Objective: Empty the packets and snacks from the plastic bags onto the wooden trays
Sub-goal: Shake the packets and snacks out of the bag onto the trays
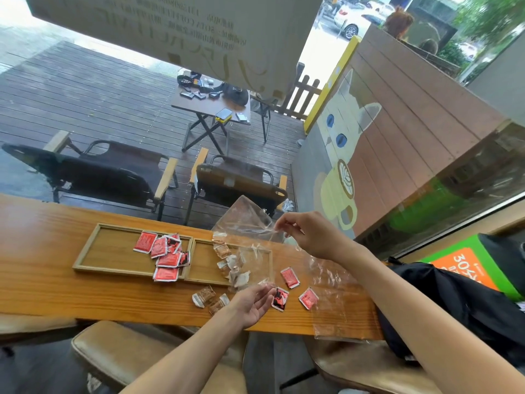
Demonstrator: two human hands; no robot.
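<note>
Wooden counter by a window onto a deck; the right hand pinches the upper edge of a clear plastic bag between thumb and fingers, lifting it over the right tray; the left hand hovers palm-up, fingers loosely apart, holding nothing; brown snacks lie in that tray, red packets in the left tray; strays sit on the counter beside a second flat bag. Likely mid-emptying; next, shake out the bag, then gather the strays.
</note>
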